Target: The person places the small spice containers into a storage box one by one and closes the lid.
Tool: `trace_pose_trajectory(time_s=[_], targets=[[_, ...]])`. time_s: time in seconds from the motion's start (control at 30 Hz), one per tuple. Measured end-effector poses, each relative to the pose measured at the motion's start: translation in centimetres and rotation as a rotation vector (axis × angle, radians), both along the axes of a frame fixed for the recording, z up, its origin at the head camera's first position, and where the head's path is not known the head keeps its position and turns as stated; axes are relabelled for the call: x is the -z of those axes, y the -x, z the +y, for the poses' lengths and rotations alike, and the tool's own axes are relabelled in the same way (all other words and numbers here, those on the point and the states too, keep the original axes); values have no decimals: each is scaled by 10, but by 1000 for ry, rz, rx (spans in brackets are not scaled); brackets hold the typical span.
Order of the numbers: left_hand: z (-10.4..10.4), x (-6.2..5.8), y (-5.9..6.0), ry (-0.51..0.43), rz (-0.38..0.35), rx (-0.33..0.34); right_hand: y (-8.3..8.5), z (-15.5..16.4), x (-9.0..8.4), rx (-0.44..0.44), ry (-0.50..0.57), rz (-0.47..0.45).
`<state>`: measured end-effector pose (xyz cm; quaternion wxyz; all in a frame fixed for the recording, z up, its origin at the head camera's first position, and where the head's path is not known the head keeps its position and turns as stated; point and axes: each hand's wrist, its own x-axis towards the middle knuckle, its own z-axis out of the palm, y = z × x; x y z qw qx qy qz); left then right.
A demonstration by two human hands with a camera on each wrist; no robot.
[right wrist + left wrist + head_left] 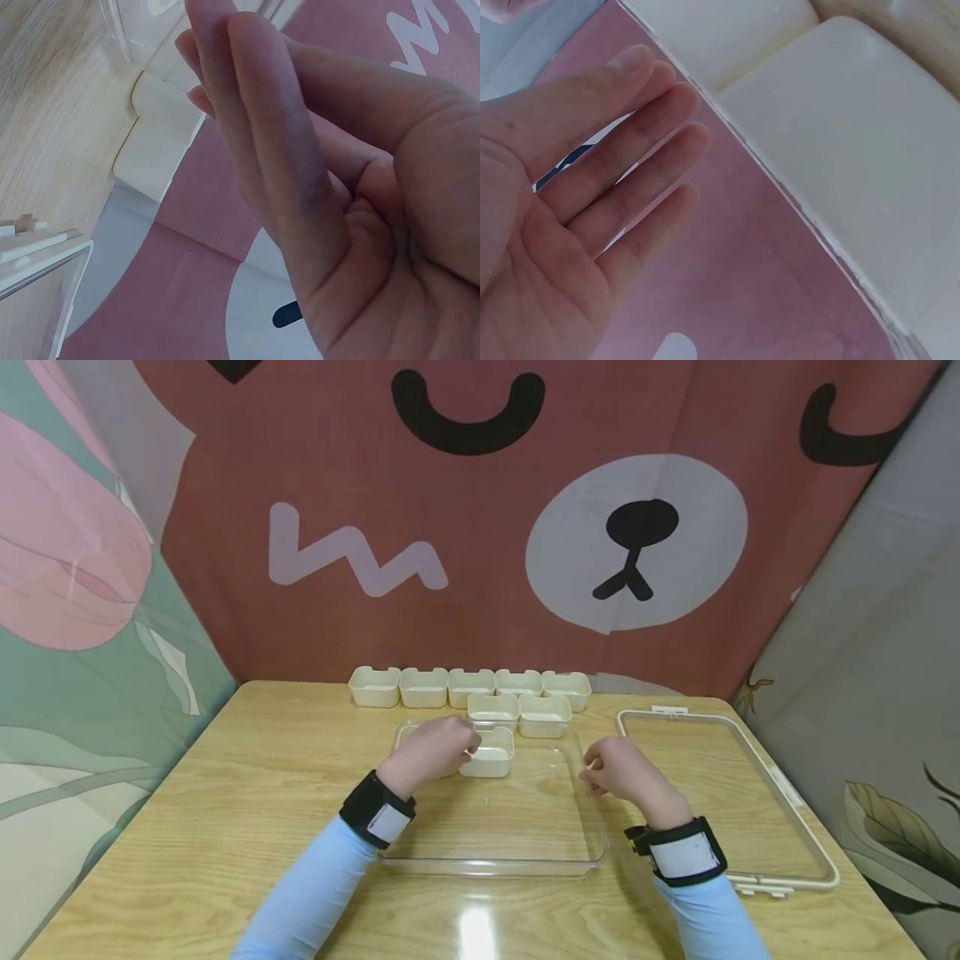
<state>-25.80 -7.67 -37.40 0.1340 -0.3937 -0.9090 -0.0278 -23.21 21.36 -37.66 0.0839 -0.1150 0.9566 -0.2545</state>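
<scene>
A clear plastic tray [491, 867] lies on the table in the head view, with a small cream box [487, 767] inside at its back. Above the tray's back left is my left hand [435, 747], partly covering what looks like another box. Its fingertips are near the cream box. In the left wrist view, this hand [577, 180] has its fingers loosely extended, nothing held. By the tray's right rim my right hand [628, 774] has gently bent fingers. The right wrist view shows that hand [300, 172] holding nothing; whether it touches the rim I cannot tell.
Behind the tray, several cream boxes [424, 689] form a row along the table's back edge, with two more boxes [545, 718] in front. At right lies a clear lid with a white frame [783, 785]. A printed cloth [480, 527] hangs behind the table.
</scene>
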Motion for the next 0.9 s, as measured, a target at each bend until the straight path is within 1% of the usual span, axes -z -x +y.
trace_pose_trajectory(time_s=[0.1,0.2,0.33,0.43,0.63,0.9], targets=[[1,-1,-1,-6,20,7,0,0,0,4,-10,5],[1,-2,0,-12,24,9,0,0,0,2,-21,12],[1,-3,2,-29,32,16,-1,0,0,2,-28,16],[1,-5,4,-47,52,25,-1,0,-1,3,-29,15],[1,-13,10,-41,79,31,-1,0,-2,-1,-36,12],[5,-20,23,-21,68,38,-2,0,-2,-4,-32,13]])
